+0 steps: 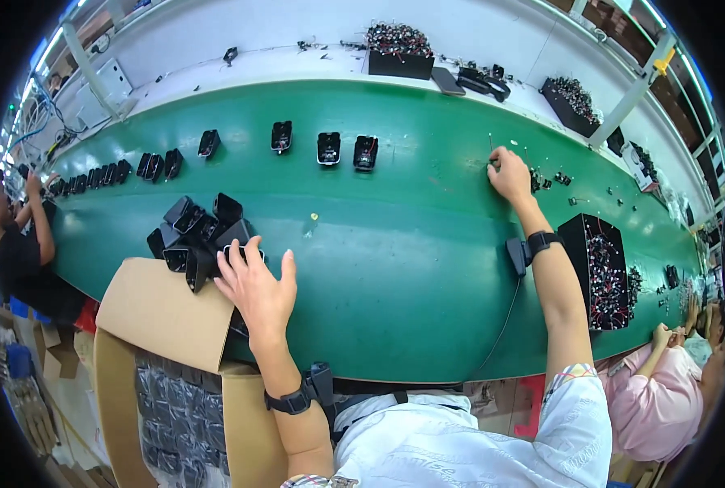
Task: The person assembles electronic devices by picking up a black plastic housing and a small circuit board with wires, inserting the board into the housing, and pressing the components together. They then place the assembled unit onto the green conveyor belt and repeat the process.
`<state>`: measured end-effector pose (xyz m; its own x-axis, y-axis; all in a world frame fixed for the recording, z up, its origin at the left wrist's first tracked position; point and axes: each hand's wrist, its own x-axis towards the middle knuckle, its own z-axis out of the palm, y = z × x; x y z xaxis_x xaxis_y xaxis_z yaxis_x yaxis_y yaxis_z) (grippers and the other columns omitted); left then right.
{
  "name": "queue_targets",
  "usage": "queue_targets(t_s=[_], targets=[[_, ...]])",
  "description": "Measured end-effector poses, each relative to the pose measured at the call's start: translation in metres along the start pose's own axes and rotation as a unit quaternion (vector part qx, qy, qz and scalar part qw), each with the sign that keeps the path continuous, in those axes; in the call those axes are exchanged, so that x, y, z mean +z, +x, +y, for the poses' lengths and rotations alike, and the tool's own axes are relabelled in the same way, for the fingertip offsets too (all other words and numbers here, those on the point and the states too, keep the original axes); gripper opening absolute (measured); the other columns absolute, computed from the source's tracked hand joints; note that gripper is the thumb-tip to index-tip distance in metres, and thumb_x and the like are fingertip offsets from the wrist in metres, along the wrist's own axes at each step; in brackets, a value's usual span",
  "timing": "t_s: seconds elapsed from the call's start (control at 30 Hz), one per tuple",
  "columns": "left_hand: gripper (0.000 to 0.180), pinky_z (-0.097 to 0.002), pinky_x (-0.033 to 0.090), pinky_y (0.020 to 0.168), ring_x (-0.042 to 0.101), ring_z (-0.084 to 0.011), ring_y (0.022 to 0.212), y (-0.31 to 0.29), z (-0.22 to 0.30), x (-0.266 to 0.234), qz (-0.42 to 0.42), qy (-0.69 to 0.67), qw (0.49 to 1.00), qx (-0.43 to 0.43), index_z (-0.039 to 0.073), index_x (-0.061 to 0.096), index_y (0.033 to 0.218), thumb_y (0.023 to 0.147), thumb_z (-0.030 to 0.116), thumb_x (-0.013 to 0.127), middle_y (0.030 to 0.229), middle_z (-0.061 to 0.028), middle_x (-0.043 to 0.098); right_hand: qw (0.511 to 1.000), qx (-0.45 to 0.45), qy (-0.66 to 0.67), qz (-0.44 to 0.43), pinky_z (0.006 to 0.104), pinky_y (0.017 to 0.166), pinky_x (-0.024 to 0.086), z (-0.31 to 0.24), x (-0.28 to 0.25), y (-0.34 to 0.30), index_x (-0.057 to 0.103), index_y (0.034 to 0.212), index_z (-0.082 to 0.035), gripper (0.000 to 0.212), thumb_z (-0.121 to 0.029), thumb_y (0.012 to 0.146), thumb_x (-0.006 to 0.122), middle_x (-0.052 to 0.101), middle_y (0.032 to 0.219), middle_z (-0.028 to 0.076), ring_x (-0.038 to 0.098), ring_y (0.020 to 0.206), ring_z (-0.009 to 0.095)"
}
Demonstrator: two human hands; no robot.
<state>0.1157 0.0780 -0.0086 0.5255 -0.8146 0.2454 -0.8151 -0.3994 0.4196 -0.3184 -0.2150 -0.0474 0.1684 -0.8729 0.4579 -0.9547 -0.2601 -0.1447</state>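
My left hand (258, 289) is spread open at the near edge of a loose pile of black plastic housings (190, 218). Its fingertips reach over one housing, and I cannot tell if they touch it. Farther off to the right, my right hand (509, 172) is closed with its fingers bent. A thin rod (490, 141) sticks out past those fingertips, its lower end hidden by them. Small black parts with wires (541, 180) lie just right of that hand. Two housings with red wires inside, one here (365, 153), stand upright to its left.
An open carton (163, 313) of bagged black pieces stands near left. A black bin (598, 272) of wired parts sits right of my right arm. More housings line the green table (395, 285) toward a co-worker (21, 236). Other people (659, 382) work at right.
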Motion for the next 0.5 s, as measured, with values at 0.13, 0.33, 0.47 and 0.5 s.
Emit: queue_targets(t_s=[0.13, 0.33, 0.47, 0.5], targets=[[0.057, -0.0622, 0.027, 0.119, 0.030, -0.0458, 0.149, -0.012, -0.009, 0.017, 0.012, 0.028, 0.998, 0.054, 0.002, 0.061, 0.132, 0.088, 0.036, 0.074, 0.151, -0.0232, 0.047, 0.994, 0.092, 0.042, -0.050, 0.0402, 0.075, 0.055, -0.003, 0.001, 0.008, 0.060, 0.089, -0.006, 0.025, -0.023, 0.086, 0.077, 0.070, 0.089, 0.012, 0.069, 0.083, 0.030], [0.049, -0.0596, 0.028, 0.119, 0.042, -0.0405, 0.143, -0.026, 0.025, 0.031, -0.067, -0.046, 0.969, 0.234, 0.002, 0.063, 0.125, 0.088, 0.032, 0.075, 0.134, -0.0175, 0.059, 0.949, -0.055, 0.308, -0.022, 0.0284, 0.067, 0.051, -0.030, -0.004, -0.027, 0.060, 0.094, -0.004, 0.022, -0.015, 0.088, 0.077, 0.064, 0.083, 0.005, 0.062, 0.075, 0.014], [0.047, -0.0601, 0.025, 0.122, 0.046, -0.0363, 0.140, -0.031, 0.053, 0.038, -0.134, -0.116, 0.935, 0.306, 0.007, 0.064, 0.126, 0.088, 0.031, 0.077, 0.132, -0.0167, 0.061, 0.909, -0.008, 0.401, -0.114, 0.0202, 0.068, 0.045, -0.068, -0.033, -0.067, 0.061, 0.100, -0.007, 0.018, -0.013, 0.090, 0.074, 0.059, 0.087, -0.004, 0.054, 0.080, 0.005], [0.048, -0.0601, 0.024, 0.123, 0.046, -0.0361, 0.141, -0.028, 0.061, 0.042, -0.159, -0.143, 0.918, 0.333, 0.008, 0.064, 0.127, 0.088, 0.032, 0.078, 0.133, -0.0167, 0.061, 0.902, -0.014, 0.413, -0.124, 0.0219, 0.068, 0.046, -0.065, -0.031, -0.076, 0.062, 0.101, -0.009, 0.015, -0.013, 0.092, 0.073, 0.060, 0.088, -0.003, 0.055, 0.082, 0.007]])
